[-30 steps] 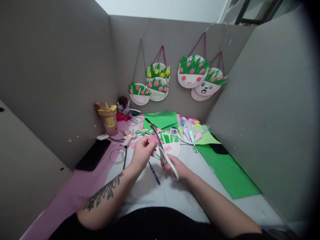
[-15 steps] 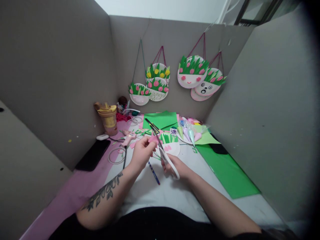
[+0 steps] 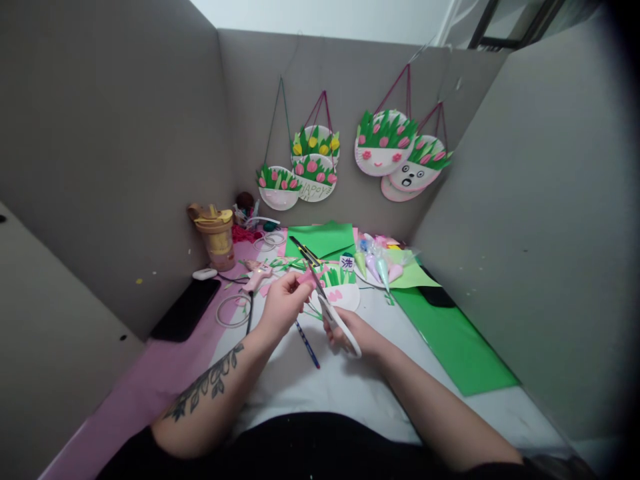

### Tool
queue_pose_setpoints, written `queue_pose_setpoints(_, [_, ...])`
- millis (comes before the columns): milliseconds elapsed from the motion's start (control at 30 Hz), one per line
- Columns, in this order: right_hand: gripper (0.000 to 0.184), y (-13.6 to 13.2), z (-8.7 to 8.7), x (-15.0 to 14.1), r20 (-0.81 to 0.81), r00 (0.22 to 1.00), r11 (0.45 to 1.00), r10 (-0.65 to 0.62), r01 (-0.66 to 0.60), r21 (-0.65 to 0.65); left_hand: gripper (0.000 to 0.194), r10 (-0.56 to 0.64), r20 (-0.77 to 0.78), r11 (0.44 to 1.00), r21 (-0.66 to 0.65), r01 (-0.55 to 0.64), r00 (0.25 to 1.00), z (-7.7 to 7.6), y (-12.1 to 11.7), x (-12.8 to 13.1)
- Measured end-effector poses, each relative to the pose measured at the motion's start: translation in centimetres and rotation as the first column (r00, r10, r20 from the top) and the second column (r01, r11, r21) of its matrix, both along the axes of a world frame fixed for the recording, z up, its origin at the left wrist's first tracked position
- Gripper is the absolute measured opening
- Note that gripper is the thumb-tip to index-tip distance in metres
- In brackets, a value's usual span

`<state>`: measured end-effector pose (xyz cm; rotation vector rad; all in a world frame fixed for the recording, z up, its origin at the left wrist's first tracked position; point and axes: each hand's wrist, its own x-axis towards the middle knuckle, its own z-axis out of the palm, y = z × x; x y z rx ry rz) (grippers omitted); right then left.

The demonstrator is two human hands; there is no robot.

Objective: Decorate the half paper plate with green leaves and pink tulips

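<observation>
Right hand (image 3: 357,328) grips the white-handled scissors (image 3: 331,313), blades angled toward eleven o'clock across the pink paper (image 3: 306,276) pinched in the left hand (image 3: 281,305)! Barely a change this past second, just a slight shift of the handles, so the snipping looks unfinished. On the white cloth (image 3: 285,387), a pencil (image 3: 307,345) lies at six, a green sheet (image 3: 455,347) at four, a paper plate (image 3: 351,298) just beyond at two; farther, decorated plates (image 3: 371,162) hang on the grey partition (image 3: 345,67) around twelve.
</observation>
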<state>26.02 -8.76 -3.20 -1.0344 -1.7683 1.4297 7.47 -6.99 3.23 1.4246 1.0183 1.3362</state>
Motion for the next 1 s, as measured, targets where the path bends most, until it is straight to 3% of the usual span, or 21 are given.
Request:
queue_pose_setpoints(400, [0.019, 0.08, -0.06, 0.00, -0.009, 0.999, 0.996, -0.038, 0.037, -0.081, 0.019, 0.005, 0.019, 0.999, -0.037, -0.005, 1.000, -0.02, 0.28, -0.02])
queue_pose_setpoints(733, [0.021, 0.18, -0.44, -0.03, -0.014, 1.000, 0.998, -0.028, 0.027, -0.051, 0.021, -0.007, -0.092, 1.000, -0.006, 0.006, 0.996, 0.35, -0.06, -0.15])
queue_pose_setpoints(1000, [0.025, 0.11, 0.01, 0.08, -0.026, 1.000, 1.000, -0.003, 0.002, -0.027, 0.019, -0.005, -0.046, 1.000, -0.017, 0.004, 0.999, 0.22, 0.05, -0.13])
